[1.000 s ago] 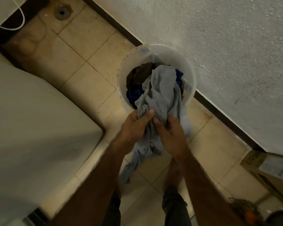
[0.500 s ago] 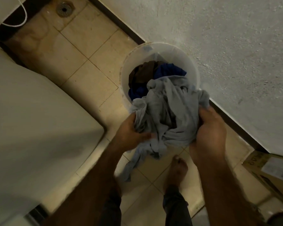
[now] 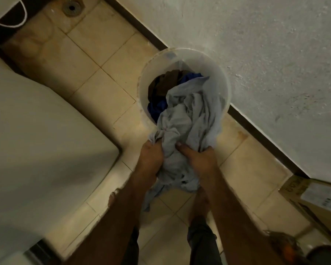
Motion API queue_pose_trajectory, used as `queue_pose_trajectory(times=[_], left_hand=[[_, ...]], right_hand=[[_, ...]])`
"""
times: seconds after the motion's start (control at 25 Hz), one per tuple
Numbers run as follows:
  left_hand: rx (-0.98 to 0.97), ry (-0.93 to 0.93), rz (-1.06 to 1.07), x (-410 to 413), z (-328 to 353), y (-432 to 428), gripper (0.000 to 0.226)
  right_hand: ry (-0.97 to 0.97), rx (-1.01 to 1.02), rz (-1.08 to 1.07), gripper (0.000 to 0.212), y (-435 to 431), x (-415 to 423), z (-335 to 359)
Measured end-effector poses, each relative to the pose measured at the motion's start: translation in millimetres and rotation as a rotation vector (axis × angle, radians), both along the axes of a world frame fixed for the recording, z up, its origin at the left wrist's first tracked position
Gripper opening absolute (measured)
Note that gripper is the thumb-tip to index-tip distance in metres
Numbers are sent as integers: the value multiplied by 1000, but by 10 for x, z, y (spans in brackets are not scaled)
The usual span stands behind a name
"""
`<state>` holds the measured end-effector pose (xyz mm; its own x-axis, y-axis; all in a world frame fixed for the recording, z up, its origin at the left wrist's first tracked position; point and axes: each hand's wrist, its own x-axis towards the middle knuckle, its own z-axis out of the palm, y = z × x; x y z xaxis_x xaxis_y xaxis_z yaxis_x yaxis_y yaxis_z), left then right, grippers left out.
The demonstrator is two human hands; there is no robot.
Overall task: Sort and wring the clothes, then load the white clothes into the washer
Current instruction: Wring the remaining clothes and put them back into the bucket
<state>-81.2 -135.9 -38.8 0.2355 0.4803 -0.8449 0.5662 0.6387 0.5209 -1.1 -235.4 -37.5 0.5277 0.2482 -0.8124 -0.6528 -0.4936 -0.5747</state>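
A white bucket (image 3: 221,73) against the far wall holds brown (image 3: 164,83) and blue clothes (image 3: 158,109). Both hands, left (image 3: 151,157) and right (image 3: 198,159), grip a pale grey garment (image 3: 187,119) bunched over its near rim.

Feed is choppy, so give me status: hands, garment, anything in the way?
Left hand and right hand both grip the pale grey garment. Garment bunched, part draped over white bucket. Brown cloth, blue cloth inside bucket. No obstruction seen.

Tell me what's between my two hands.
A bunched grey cloth, held by the left hand and right hand, seen in the head view.
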Motion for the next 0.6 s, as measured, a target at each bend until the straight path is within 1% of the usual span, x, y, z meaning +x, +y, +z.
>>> queue_pose_trajectory(times=[0.04, 0.08, 0.12, 0.16, 0.2, 0.24, 0.28, 0.32, 0.36, 0.4, 0.48, 0.52, 0.56, 0.6], left_hand=[[-17, -16, -15, 1, 24, -25, 33], [-13, -24, -8, -3, 50, -25, 32], [19, -32, 11, -31, 64, -6, 29], [62, -47, 29, -68, 67, 25, 26], [91, -85, 44, -106, 63, 66, 28], [109, -133, 65, -151, 72, 104, 36], [104, -174, 55, -210, 56, 119, 46], [102, -176, 37, -222, 2, 127, 55], [92, -153, 6, -229, -46, 117, 65], [56, -139, -13, -232, -79, 105, 77], [-101, -75, 31, -280, -333, 65, 98], [-170, -67, 5, -377, -501, -69, 98], [-197, -81, -73, -377, -561, -158, 88], [-159, -87, -178, -331, -494, -238, 72]], right_hand=[[44, 9, 8, 67, -2, 11, 43], [26, -17, 33, 60, -25, 34, 73], [-24, -44, 30, 52, -40, 66, 116], [-77, -25, 3, 43, -80, 122, 190], [-112, 60, -37, 36, -96, 172, 277], [-114, 158, -51, 33, -102, 197, 359], [-85, 223, -78, 37, -90, 188, 407], [-25, 216, -108, 41, -67, 182, 421], [48, 186, -132, 40, -39, 166, 447], [91, 188, -134, 40, 8, 189, 484], [156, 338, -160, 51, 203, 329, 521], [219, 370, -182, 56, 296, 360, 558], [291, 382, -217, 56, 364, 398, 582], [326, 358, -231, 53, 422, 437, 592]])
